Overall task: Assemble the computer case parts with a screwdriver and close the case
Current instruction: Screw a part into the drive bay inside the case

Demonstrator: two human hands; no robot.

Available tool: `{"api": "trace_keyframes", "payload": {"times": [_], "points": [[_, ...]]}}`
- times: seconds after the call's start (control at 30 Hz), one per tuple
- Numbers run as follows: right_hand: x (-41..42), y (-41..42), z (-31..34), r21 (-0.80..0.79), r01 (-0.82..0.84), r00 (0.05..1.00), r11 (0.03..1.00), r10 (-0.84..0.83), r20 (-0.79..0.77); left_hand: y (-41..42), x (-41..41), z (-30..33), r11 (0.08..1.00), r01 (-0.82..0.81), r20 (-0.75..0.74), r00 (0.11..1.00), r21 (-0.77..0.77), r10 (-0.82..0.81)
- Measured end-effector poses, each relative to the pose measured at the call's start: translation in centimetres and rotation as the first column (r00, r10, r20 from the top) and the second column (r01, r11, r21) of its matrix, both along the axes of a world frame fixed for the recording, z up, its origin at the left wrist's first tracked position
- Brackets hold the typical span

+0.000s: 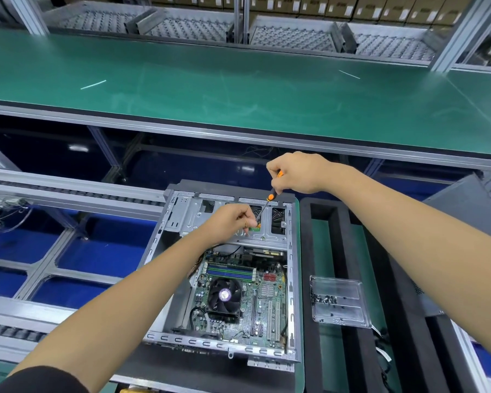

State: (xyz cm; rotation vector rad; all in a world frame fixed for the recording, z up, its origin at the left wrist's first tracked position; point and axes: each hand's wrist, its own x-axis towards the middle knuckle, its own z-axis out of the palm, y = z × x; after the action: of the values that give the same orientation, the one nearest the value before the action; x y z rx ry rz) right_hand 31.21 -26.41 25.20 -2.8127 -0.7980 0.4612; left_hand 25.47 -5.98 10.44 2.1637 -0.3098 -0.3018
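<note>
An open grey computer case (pixel 294 282) lies flat before me, its motherboard (pixel 238 302) with a black fan showing. My right hand (pixel 295 173) grips the orange-and-black screwdriver (pixel 270 198) from above, its shaft slanting down to the metal drive bracket (pixel 267 234) at the case's far end. My left hand (pixel 230 222) is over that bracket with fingertips pinched together at the screwdriver tip, beside a small green part; what it pinches is too small to tell.
A clear plastic tray (pixel 338 300) with several small dark screws sits on black foam rails (pixel 332 251) right of the case. A dark grey side panel (pixel 465 211) leans at the far right. A green workbench (pixel 238 89) spans the back; roller rails (pixel 68 191) run left.
</note>
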Motion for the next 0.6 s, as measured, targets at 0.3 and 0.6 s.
{"api": "trace_keyframes", "payload": {"times": [0.3,0.6], "points": [[-0.8,2.0,-3.4,-0.035,-0.031,0.994,0.999,0.034,0.101,1.5,0.3,-0.7,0.945,0.104,0.033,0.992,0.31,-0.12],[-0.7,3.0,-4.8,-0.057,-0.053,0.995,0.997,0.058,0.087,-0.6,-0.2,1.3,0.81,0.161,-0.079,0.987,0.564,-0.141]]}}
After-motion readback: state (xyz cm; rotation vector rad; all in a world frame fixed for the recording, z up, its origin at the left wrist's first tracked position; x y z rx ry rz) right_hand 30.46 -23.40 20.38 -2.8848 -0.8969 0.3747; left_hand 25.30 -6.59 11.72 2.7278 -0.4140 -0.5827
